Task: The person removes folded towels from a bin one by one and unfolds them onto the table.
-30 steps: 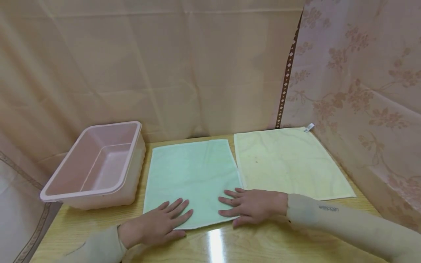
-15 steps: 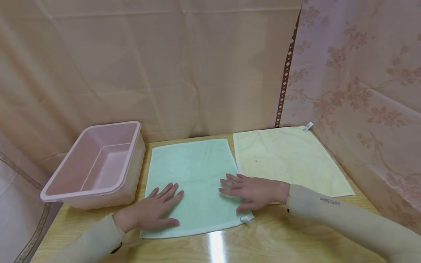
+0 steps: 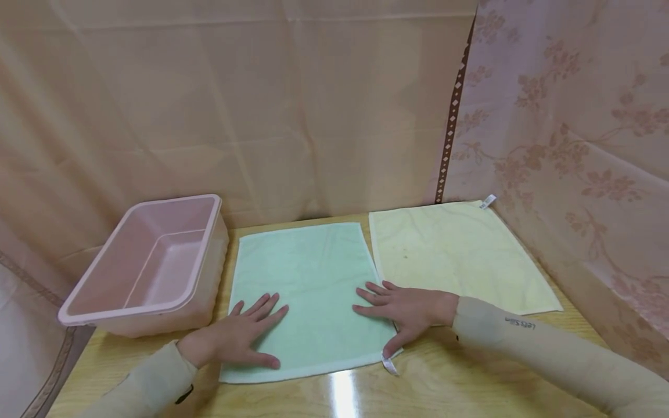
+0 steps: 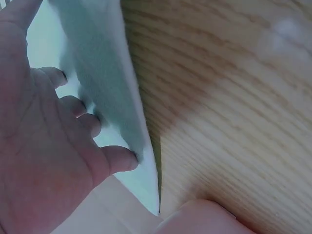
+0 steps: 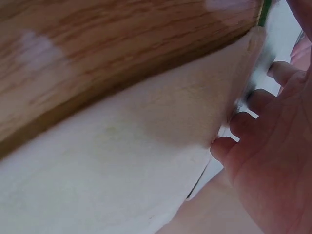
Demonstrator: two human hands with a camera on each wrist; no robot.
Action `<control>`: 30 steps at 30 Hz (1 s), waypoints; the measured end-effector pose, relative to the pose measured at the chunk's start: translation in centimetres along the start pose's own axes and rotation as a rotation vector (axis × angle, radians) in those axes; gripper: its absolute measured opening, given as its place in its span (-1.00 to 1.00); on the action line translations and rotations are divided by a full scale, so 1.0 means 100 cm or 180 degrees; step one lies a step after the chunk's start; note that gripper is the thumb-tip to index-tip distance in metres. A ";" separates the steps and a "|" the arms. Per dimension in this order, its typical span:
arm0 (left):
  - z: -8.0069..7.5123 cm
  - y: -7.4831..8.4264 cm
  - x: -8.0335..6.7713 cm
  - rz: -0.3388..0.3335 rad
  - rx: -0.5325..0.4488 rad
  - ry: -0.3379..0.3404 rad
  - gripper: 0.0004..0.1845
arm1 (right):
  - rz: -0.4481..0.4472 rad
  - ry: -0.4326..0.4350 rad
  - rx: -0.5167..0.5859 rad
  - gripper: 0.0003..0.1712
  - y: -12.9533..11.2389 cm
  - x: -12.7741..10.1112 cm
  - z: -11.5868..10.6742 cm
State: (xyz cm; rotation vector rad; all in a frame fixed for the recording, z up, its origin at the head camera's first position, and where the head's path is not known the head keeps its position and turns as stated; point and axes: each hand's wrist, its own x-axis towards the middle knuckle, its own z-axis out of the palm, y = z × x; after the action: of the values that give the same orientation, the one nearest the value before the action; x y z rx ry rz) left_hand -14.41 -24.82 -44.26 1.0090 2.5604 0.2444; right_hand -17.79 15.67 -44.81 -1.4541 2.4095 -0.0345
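A mint-green towel (image 3: 313, 261) lies spread flat on the wooden table in the head view. My left hand (image 3: 235, 337) rests on its left side, fingers spread and thumb pointing along the front hem. On the towel's right edge lies my right hand (image 3: 410, 310), its fingers straight and apart. The thumb of that hand is at the front right corner, where a small white tag (image 3: 388, 364) sticks out. In the left wrist view the left fingertips (image 4: 127, 160) touch the green cloth. The right wrist view shows the right fingertips (image 5: 222, 145) where the two cloths meet.
A pale yellow towel (image 3: 449, 249) lies flat on the right, its left edge beside the green one. A pink plastic basin (image 3: 210, 278) stands at the left. Curtains (image 3: 334, 116) hang behind the table (image 3: 292, 400), and a floral one (image 3: 585, 174) runs along the right.
Both hands first moved back over the green towel, uncovering its front corners. Then the right thumb came down to the front right corner by the tag. The left hand barely shifted lately.
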 end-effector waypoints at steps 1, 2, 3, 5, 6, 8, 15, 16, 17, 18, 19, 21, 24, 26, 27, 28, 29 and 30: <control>-0.001 0.000 0.000 -0.0013 -0.0006 -0.0016 0.12 | 0.0010 -0.0016 0.0002 0.16 0.000 0.000 0.000; -0.002 0.000 -0.001 -0.0030 -0.0013 -0.0033 0.13 | 0.0018 -0.0032 -0.0016 0.16 -0.001 0.000 -0.001; -0.004 0.001 -0.001 -0.0042 -0.0020 -0.0053 0.13 | 0.0017 -0.0041 -0.0030 0.16 -0.001 0.001 -0.002; -0.008 0.002 -0.001 -0.0091 -0.0076 -0.0096 0.13 | 0.0009 -0.0058 -0.0026 0.14 -0.001 0.001 -0.004; -0.010 0.003 -0.001 -0.0124 -0.0109 -0.0097 0.13 | -0.0007 -0.0040 -0.0015 0.13 -0.001 0.002 -0.005; -0.015 0.004 0.001 -0.0230 -0.0164 -0.0048 0.11 | -0.0006 0.0041 0.0041 0.10 0.001 0.004 -0.009; -0.031 0.003 0.030 -0.0683 -0.0413 0.0252 -0.06 | 0.0506 0.0420 0.0342 -0.05 0.026 0.022 -0.024; -0.033 0.002 0.035 -0.0740 -0.0458 0.0263 -0.07 | 0.0625 0.0467 0.0391 -0.08 0.032 0.027 -0.026; -0.034 0.001 0.040 -0.0792 -0.0495 0.0267 -0.08 | 0.0751 0.0506 0.0416 -0.11 0.037 0.032 -0.027; -0.035 -0.001 0.045 -0.0853 -0.0525 0.0252 -0.08 | 0.0867 0.0558 0.0461 -0.13 0.042 0.037 -0.028; -0.035 -0.003 0.050 -0.0914 -0.0566 0.0230 -0.08 | 0.0982 0.0582 0.0481 -0.14 0.047 0.042 -0.030; -0.036 -0.007 0.058 -0.1038 -0.0613 0.0170 -0.08 | 0.1150 0.0627 0.0527 -0.15 0.055 0.050 -0.032; -0.036 -0.011 0.068 -0.1227 -0.0624 0.0115 -0.09 | 0.1313 0.0605 0.0624 -0.14 0.064 0.059 -0.036; -0.036 -0.013 0.074 -0.1319 -0.0596 0.0114 -0.08 | 0.1387 0.0571 0.0675 -0.15 0.068 0.063 -0.037; -0.037 -0.014 0.076 -0.1362 -0.0570 0.0124 -0.07 | 0.1433 0.0544 0.0685 -0.15 0.069 0.065 -0.037; -0.037 -0.015 0.079 -0.1392 -0.0556 0.0129 -0.06 | 0.1479 0.0514 0.0681 -0.16 0.070 0.067 -0.037; -0.038 -0.016 0.081 -0.1414 -0.0548 0.0127 -0.05 | 0.1531 0.0488 0.0662 -0.16 0.071 0.068 -0.037; -0.039 -0.017 0.082 -0.1431 -0.0539 0.0119 -0.04 | 0.1581 0.0466 0.0621 -0.17 0.072 0.070 -0.036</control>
State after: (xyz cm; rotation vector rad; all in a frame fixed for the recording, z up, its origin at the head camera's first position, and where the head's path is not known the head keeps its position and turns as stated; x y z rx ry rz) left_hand -22.56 -20.47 -43.49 0.3559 2.6614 0.3480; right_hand -27.96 12.56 -44.53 -0.7673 2.7275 -0.2589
